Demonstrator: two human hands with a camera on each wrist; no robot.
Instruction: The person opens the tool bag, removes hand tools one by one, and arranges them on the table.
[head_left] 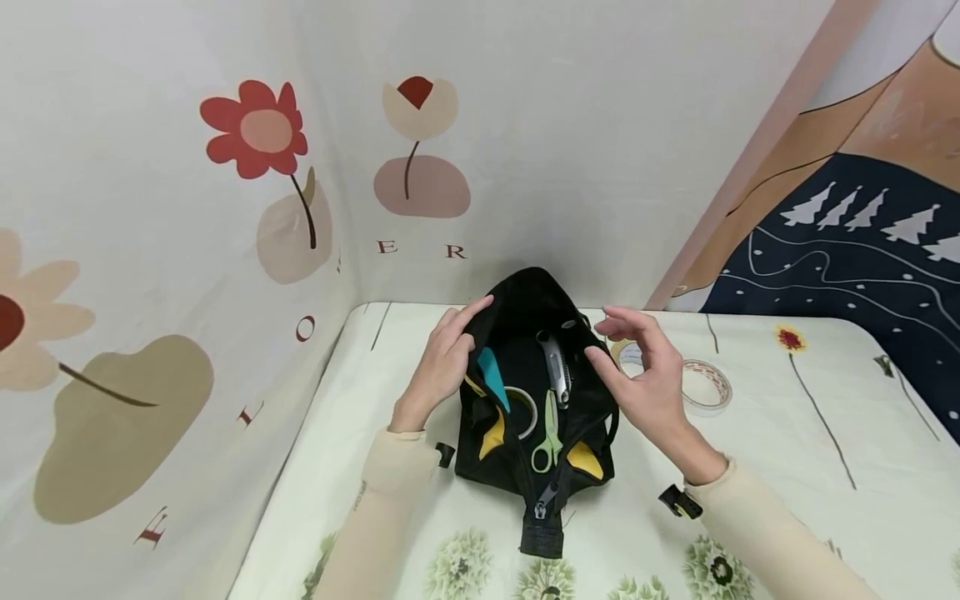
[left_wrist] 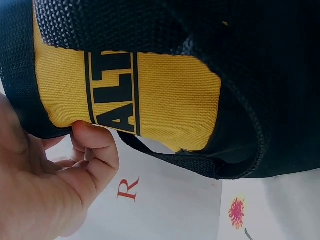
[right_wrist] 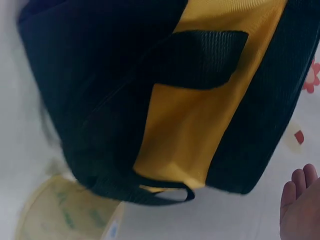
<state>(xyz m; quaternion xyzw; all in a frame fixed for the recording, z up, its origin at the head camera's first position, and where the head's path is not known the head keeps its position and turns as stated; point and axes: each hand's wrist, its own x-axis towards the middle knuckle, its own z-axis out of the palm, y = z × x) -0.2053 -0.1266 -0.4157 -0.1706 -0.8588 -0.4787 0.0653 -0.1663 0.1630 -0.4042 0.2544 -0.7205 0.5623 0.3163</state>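
In the middle of the table, towards its far edge, stands a black bag [head_left: 531, 304], unzipped, its mouth spread wide. At the left rim, the left hand [head_left: 438, 362] grips the fabric, index finger stretched along the edge and thumb on the inner side. At the right rim, the right hand [head_left: 651, 383] is loosely spread and holds nothing — its thumb is close to the bag's edge, though whether they touch I cannot tell.

Inside the bag, green scissors [head_left: 551, 433] lie with their handles towards the near end and their blades pointing far. Just beyond them is a grey utility knife [head_left: 555, 367], to their left a pale tape ring [head_left: 533, 410], and further left, against the side, a teal item [head_left: 492, 375]. A zipper pull [head_left: 541, 508] sits at the near end, above a black tab [head_left: 542, 540]. Yellow panels show on the outside; the left one [left_wrist: 175, 95] bears black lettering.

Right of the bag, a yellowish tape roll [right_wrist: 65, 212] is partly hidden behind the right hand — a clear tape roll [head_left: 723, 387] lies farther right, flat on the pale, flower-printed tablecloth [head_left: 750, 458].
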